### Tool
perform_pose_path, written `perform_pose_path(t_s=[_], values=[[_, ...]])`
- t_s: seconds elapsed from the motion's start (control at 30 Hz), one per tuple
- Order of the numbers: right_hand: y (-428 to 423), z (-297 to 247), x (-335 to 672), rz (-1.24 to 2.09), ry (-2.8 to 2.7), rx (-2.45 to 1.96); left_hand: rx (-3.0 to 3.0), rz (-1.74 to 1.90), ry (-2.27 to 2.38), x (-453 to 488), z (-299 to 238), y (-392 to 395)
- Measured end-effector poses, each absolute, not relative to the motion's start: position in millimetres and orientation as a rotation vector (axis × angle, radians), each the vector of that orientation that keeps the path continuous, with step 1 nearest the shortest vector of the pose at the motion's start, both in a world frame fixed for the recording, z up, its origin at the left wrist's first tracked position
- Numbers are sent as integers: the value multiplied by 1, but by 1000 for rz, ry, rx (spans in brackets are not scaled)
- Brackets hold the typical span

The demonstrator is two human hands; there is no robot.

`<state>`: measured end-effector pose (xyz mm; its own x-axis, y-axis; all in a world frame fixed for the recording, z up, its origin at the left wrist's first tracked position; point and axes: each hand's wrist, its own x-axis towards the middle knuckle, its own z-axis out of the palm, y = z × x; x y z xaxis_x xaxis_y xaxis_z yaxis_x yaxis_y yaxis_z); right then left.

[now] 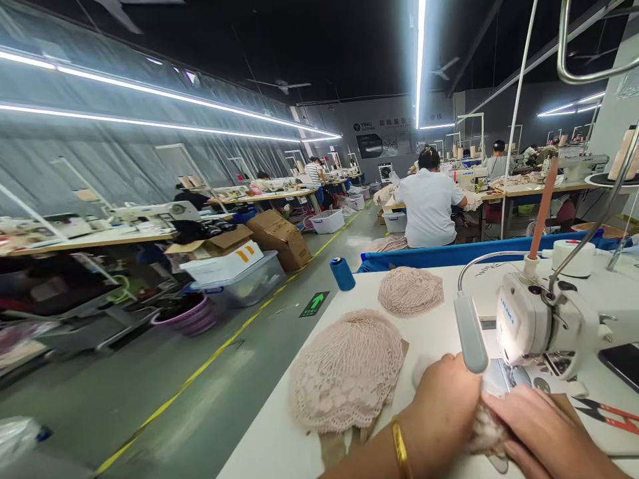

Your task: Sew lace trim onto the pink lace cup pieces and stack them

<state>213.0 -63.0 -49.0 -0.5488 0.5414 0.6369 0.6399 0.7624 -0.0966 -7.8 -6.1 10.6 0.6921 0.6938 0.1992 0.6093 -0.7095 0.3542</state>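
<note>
Both my hands are at the front of a white sewing machine (529, 319), close below its needle area. My left hand (446, 396), with a gold bangle at the wrist, is closed at the left side of a beige lace piece (485, 429); its fingertips are hidden. My right hand (542, 422) grips the same lace from the right, its fingers pressed together. A grey lamp head (470, 334) hangs just over my left hand. Left of my hands lies a large pile of beige lace pieces (349, 372), with a smaller lace pile (410, 291) behind it.
Red-handled thread snips (609, 414) and a dark phone (622, 366) lie at the right. A blue thread cone (342, 274) stands at the table's far left corner. Ahead sits a co-worker in a white shirt (428, 206). Boxes and a purple basket (187, 316) line the aisle.
</note>
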Motion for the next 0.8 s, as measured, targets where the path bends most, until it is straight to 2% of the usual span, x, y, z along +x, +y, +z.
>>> perform_pose_path(t_s=[0.13,0.27,0.4,0.53,0.8], values=[[-66,-55,214,-124,-2364,-866,2571,324,1217,-13,2,-14],[-70,-48,224,88,-2444,-1012,2508,456,1108,-12,2,-8],[-73,-39,228,376,-2326,-1018,2242,528,1045,-6,1,-5],[-74,-45,226,565,-2097,-1216,1965,549,962,0,-2,-10],[-76,-60,218,692,-1754,-1462,1630,606,905,7,-2,-13]])
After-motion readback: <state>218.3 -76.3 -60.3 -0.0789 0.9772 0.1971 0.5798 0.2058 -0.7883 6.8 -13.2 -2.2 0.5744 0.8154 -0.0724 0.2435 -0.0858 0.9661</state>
